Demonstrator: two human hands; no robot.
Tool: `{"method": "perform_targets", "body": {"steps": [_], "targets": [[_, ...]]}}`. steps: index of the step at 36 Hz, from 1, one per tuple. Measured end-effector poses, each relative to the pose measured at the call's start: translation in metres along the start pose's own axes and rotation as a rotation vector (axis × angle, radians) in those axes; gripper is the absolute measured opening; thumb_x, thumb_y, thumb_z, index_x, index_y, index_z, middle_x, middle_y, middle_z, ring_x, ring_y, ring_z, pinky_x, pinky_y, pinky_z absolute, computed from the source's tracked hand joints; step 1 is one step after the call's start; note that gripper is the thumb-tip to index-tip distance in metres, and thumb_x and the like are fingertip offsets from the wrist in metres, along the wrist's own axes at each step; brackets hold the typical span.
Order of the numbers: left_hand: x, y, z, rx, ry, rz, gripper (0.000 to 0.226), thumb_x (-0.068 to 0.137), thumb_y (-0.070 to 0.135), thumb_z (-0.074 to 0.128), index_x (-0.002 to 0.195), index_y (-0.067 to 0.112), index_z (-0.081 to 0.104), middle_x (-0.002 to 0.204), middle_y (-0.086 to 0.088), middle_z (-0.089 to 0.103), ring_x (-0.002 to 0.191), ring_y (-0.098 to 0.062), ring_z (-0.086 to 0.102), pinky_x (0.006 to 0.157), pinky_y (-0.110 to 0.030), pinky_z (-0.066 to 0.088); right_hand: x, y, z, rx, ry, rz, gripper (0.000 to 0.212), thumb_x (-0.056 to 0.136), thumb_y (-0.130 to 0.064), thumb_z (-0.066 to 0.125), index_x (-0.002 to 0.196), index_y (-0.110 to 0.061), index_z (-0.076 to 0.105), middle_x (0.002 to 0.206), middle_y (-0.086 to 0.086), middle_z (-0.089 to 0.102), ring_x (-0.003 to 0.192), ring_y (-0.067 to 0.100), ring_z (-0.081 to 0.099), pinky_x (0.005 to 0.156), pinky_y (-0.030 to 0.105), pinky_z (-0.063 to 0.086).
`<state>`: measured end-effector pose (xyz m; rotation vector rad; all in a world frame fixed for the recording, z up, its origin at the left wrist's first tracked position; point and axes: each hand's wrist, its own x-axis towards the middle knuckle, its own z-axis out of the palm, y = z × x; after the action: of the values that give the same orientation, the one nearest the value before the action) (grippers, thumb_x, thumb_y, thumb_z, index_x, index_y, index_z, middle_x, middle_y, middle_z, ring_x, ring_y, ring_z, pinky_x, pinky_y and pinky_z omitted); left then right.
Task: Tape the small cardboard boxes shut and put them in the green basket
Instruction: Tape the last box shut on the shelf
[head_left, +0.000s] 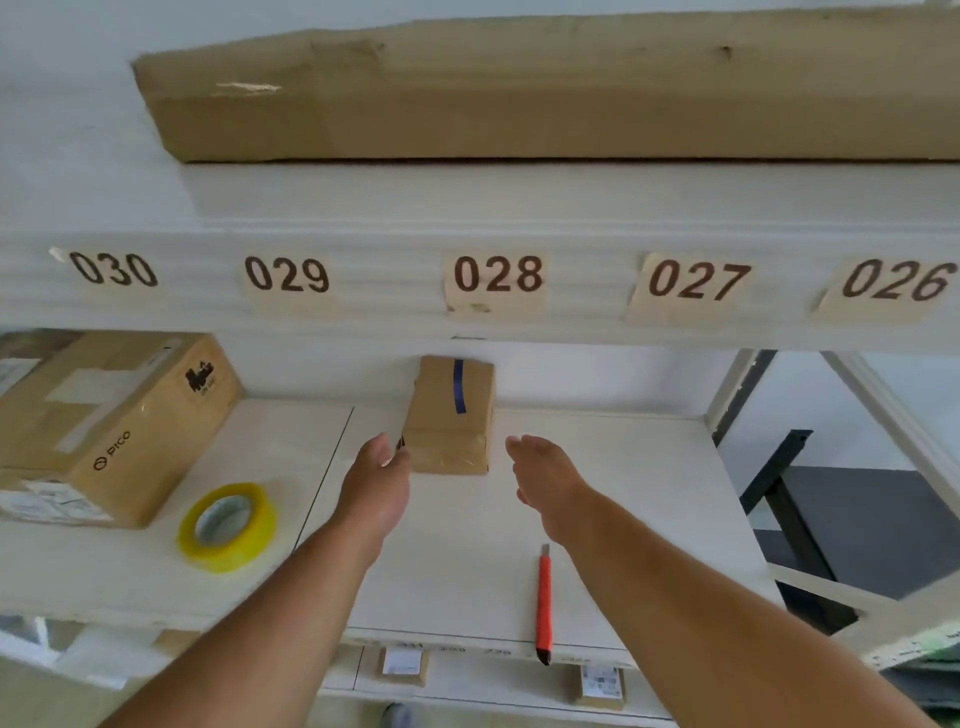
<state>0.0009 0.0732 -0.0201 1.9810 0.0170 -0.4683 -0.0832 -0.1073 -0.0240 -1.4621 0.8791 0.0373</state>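
On the white shelf (597, 467) one small cardboard box (451, 415) lies at the middle, a strip of blue tape (458, 387) on its top and clear tape glinting over its near end. The left hand (376, 480) reaches in at its 8 o'clock, fingers extended and relaxed, fingertips just at the box's near left corner; whether they touch it is hard to tell. The right hand (543, 475) sits at the box's 4 o'clock, fingers extended, holding nothing, a little apart from the box.

One larger cardboard box (111, 431) printed "PICO" stands at 9 o'clock, cut off by the left edge. One roll of yellowish tape (227, 526) lies flat at 7 o'clock, near that larger box. One red utility knife (544, 603) lies at 5 o'clock, just beside the right forearm, its dark end over the shelf's front lip.

At 12 o'clock, the upper shelf's front rail (571, 208) carries five number labels (497, 280), 030 to 026, and hides the small box's far end. One long, flat cardboard carton (519, 98) lies on that upper shelf, cut off at right.

Below the front lip, two small labelled packages (404, 665) are blurred.
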Motion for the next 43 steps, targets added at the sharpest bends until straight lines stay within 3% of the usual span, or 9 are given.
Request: {"method": "perform_targets", "body": {"steps": [4, 11, 13, 16, 23, 28, 31, 34, 43], "targets": [[0.033, -0.003, 0.005, 0.051, -0.029, 0.028, 0.044, 0.102, 0.033, 0.046, 0.144, 0.022, 0.041, 0.143, -0.001, 0.047, 0.126, -0.021, 0.047, 0.098, -0.032, 0.034, 0.033, 0.000, 0.016, -0.030, 0.015, 0.047, 0.046, 0.102, -0.036, 0.049, 0.142, -0.013, 0.051, 0.126, 0.001, 0.061, 0.126, 0.030, 0.057, 0.109, 0.044, 0.044], [0.070, -0.010, 0.008, 0.100, -0.136, 0.007, 0.061, 0.103, 0.030, 0.046, 0.158, 0.021, 0.023, 0.162, 0.001, 0.029, 0.148, -0.021, 0.030, 0.112, -0.036, 0.028, 0.074, 0.007, 0.034, -0.053, 0.024, 0.049, 0.053, 0.102, -0.041, 0.047, 0.151, -0.020, 0.042, 0.144, 0.000, 0.048, 0.132, 0.025, 0.047, 0.113, 0.044, 0.035], [0.077, -0.010, 0.009, 0.097, -0.158, -0.010, 0.053, 0.103, 0.027, 0.046, 0.154, 0.022, 0.032, 0.155, 0.002, 0.038, 0.143, -0.021, 0.036, 0.108, -0.034, 0.030, 0.074, 0.003, 0.035, -0.066, 0.015, 0.044, 0.057, 0.105, -0.037, 0.044, 0.159, -0.022, 0.031, 0.158, 0.002, 0.039, 0.143, 0.027, 0.040, 0.116, 0.044, 0.032], [0.087, -0.009, 0.010, 0.111, -0.228, -0.005, 0.025, 0.100, 0.023, 0.049, 0.123, 0.027, 0.059, 0.129, 0.009, 0.060, 0.120, -0.017, 0.055, 0.097, -0.032, 0.039, 0.079, 0.003, 0.037, -0.080, -0.001, -0.004, 0.048, 0.108, -0.031, 0.041, 0.154, -0.018, 0.041, 0.150, 0.005, 0.047, 0.124, 0.022, 0.046, 0.105, 0.035, 0.035], [0.088, -0.017, 0.001, 0.087, -0.282, -0.038, 0.034, 0.090, 0.032, 0.057, 0.121, 0.022, 0.066, 0.120, 0.003, 0.070, 0.114, -0.019, 0.061, 0.106, -0.039, 0.044, 0.081, 0.015, 0.040, -0.122, -0.035, 0.002, 0.046, 0.102, -0.037, 0.047, 0.145, -0.023, 0.054, 0.141, -0.001, 0.056, 0.130, 0.025, 0.050, 0.111, 0.039, 0.038], [0.049, -0.016, -0.014, 0.103, -0.292, -0.113, 0.019, 0.083, 0.032, 0.054, 0.090, 0.018, 0.064, 0.093, 0.003, 0.064, 0.092, -0.020, 0.056, 0.083, -0.034, 0.042, 0.049, 0.022, 0.033, -0.135, -0.030, 0.070, 0.020, 0.096, -0.037, 0.047, 0.108, -0.027, 0.059, 0.081, -0.008, 0.049, 0.069, 0.012, 0.043, 0.069, 0.029, 0.040], [0.025, -0.024, -0.020, 0.118, -0.300, -0.144, 0.040, 0.078, 0.036, 0.051, 0.109, 0.015, 0.065, 0.105, 0.002, 0.068, 0.102, -0.020, 0.059, 0.091, -0.036, 0.043, 0.027, 0.033, 0.028, -0.122, -0.048, 0.118, 0.020, 0.095, -0.036, 0.050, 0.108, -0.024, 0.059, 0.079, -0.006, 0.049, 0.067, 0.011, 0.043, 0.069, 0.028, 0.040], [-0.018, -0.020, -0.024, 0.089, -0.276, -0.176, 0.027, 0.094, 0.027, 0.054, 0.120, 0.022, 0.060, 0.121, 0.007, 0.059, 0.113, -0.018, 0.053, 0.105, -0.034, 0.040, 0.000, 0.045, 0.025, -0.136, -0.081, 0.125, 0.033, 0.096, -0.037, 0.051, 0.120, -0.018, 0.063, 0.086, -0.003, 0.054, 0.076, 0.014, 0.049, 0.084, 0.035, 0.044], [-0.102, -0.030, -0.043, 0.121, -0.223, -0.226, 0.050, 0.099, 0.018, 0.051, 0.148, 0.023, 0.046, 0.141, 0.002, 0.051, 0.126, -0.018, 0.047, 0.101, -0.032, 0.037, -0.073, 0.075, 0.019, -0.086, -0.118, 0.123, 0.012, 0.097, -0.025, 0.056, 0.087, -0.031, 0.061, 0.091, -0.004, 0.059, 0.073, 0.008, 0.052, 0.067, 0.026, 0.044]]}}
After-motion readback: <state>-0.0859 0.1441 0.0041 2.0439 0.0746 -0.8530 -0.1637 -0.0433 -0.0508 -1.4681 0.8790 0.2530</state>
